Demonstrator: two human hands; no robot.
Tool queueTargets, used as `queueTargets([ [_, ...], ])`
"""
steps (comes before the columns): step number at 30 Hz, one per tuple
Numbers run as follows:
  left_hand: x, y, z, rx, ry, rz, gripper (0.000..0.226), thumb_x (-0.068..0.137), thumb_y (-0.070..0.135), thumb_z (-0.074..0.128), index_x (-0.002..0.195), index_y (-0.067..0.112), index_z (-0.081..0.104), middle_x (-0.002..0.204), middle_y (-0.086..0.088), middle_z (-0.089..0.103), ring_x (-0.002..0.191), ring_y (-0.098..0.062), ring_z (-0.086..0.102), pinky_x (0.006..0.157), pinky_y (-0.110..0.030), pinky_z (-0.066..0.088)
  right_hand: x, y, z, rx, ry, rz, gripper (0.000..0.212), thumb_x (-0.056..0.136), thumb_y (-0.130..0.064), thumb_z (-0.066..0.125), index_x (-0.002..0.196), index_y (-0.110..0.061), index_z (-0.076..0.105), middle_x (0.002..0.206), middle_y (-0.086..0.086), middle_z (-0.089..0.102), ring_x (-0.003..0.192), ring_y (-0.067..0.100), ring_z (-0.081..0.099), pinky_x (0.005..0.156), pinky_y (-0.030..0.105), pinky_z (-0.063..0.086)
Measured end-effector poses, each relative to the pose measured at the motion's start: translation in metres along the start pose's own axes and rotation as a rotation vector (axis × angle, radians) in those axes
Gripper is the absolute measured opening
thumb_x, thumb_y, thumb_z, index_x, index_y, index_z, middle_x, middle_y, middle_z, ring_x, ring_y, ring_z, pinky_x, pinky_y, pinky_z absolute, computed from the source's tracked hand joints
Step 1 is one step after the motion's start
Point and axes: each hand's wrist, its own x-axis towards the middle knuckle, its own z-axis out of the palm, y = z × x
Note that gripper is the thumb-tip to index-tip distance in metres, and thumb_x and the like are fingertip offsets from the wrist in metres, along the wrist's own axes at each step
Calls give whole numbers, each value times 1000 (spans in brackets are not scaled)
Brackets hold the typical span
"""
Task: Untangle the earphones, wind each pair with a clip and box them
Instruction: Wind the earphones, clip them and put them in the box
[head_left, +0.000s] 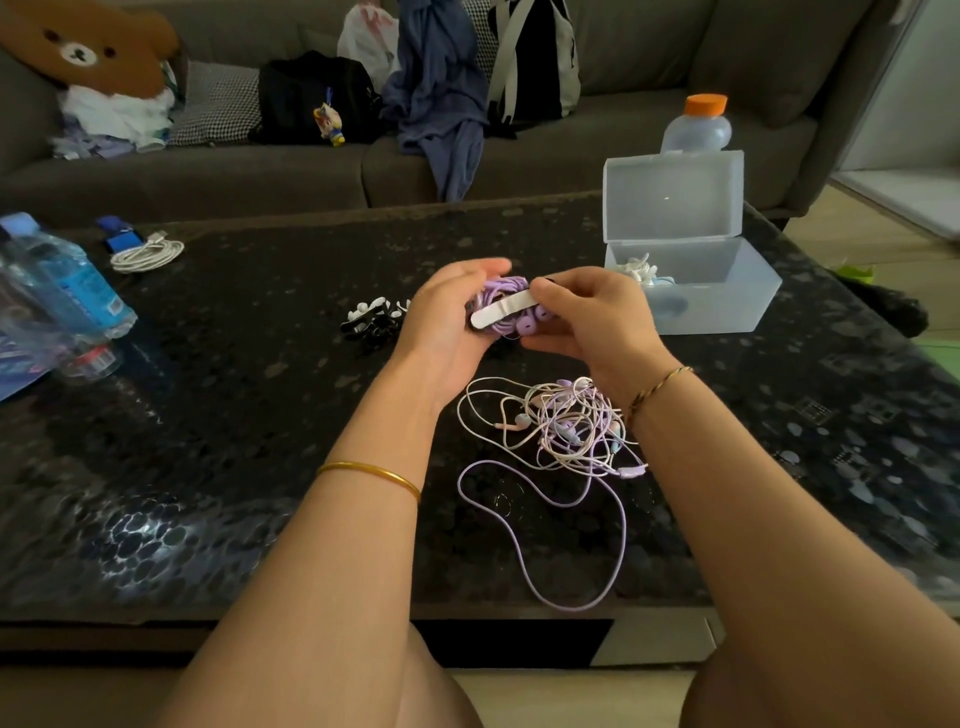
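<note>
Coiled lilac earphone bundle (501, 296) above the middle of the dark speckled table (249, 426), cupped by the left hand (449, 317) while the right hand (587, 317) pinches its flat white clip (501, 313); a white pair already lies in the open translucent plastic box (727, 312) near the far right corner, and a pink-and-lilac tangle of earphones (561, 431) toward the near edge is apparently still to do.

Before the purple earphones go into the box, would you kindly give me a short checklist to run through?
1. Purple earphones wound into a compact bundle: ok.
2. White clip lies across the bundle; fully closed: cannot tell.
3. Left hand holds the bundle, right hand pinches the clip: ok.
4. Box lid open, space beside the white pair inside: ok.
5. Spare clips on the table for the next pair: ok.
6. Tangle of cords near the table edge sorted out: not ok.
</note>
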Motion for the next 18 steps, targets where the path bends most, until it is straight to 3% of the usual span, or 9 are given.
queueTargets([
  [3, 2, 1, 3, 224, -25, -19, 27, 97, 26, 53, 124, 26, 56, 120, -3, 58, 107, -20, 61, 86, -36, 55, 2, -1, -6, -89, 110, -44, 6, 89, -15, 62, 86, -10, 60, 85, 10, 68, 74, 18, 71, 61, 29, 60],
  [6, 5, -4, 5, 462, 2, 4, 39, 92, 16, 61, 130, 13, 54, 117, -7, 61, 101, -17, 63, 82, -30, 57, 2, -4, -14, -76, 136, -42, 7, 89, -14, 62, 85, -9, 60, 78, 10, 66, 68, 17, 71, 60, 28, 60],
  [9, 5, -6, 8, 423, 62, 39, 35, 92, 6, 60, 126, 2, 56, 105, -10, 65, 92, -15, 66, 75, -24, 58, 0, -8, -23, 8, 119, -18, 10, 90, -13, 62, 85, -4, 61, 75, 10, 65, 61, 16, 70, 57, 26, 59],
  [14, 5, -9, 15, 417, 87, 67, 19, 91, 5, 60, 109, 7, 65, 96, -5, 67, 87, -13, 67, 71, -22, 58, -2, -11, -35, 76, 56, 16, 8, 90, -11, 62, 84, -6, 61, 67, 7, 65, 60, 17, 70, 56, 27, 58],
  [18, 5, -9, 21, 199, 25, -19, 12, 93, 1, 55, 98, 6, 65, 89, -7, 66, 77, -11, 64, 70, -22, 58, -2, -13, -45, 188, 19, 89, 10, 88, -12, 64, 79, -10, 61, 56, 0, 66, 56, 13, 68, 51, 23, 54],
])
